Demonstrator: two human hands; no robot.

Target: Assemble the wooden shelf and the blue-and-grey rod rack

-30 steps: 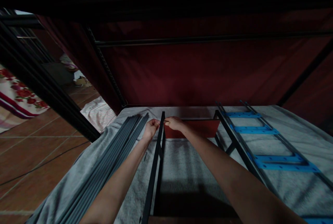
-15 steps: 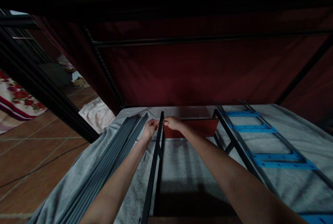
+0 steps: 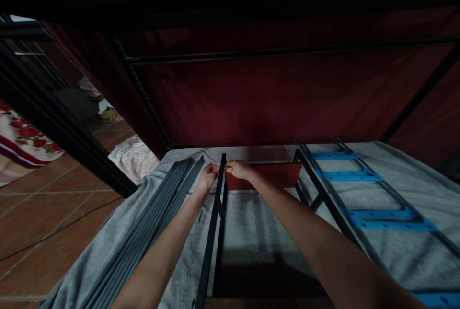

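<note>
A dark metal frame [image 3: 209, 246] stands on the grey cloth, with a reddish-brown panel [image 3: 276, 177] across its far end. At the far end of the frame's left bar, my left hand [image 3: 207, 176] is on the outer side, its fingers pinched together. My right hand [image 3: 237, 169] is closed on the inner side of the same bar, level with the left. Whatever small part sits between the fingers of either hand is too small and dim to make out. A bundle of grey tubes [image 3: 154, 218] lies just left of my left hand.
Right of the frame lie dark rods joined by blue crosspieces [image 3: 350, 176]. Behind hangs a dark red curtain [image 3: 266, 98] with a black rail [image 3: 230, 55]. A black post [image 3: 82, 141] slants at left, beside the tiled floor [image 3: 53, 218] and a striped cloth [image 3: 133, 159].
Both hands stay at the same spot on the left bar, with barely any finger movement. The view has shifted very slightly.
</note>
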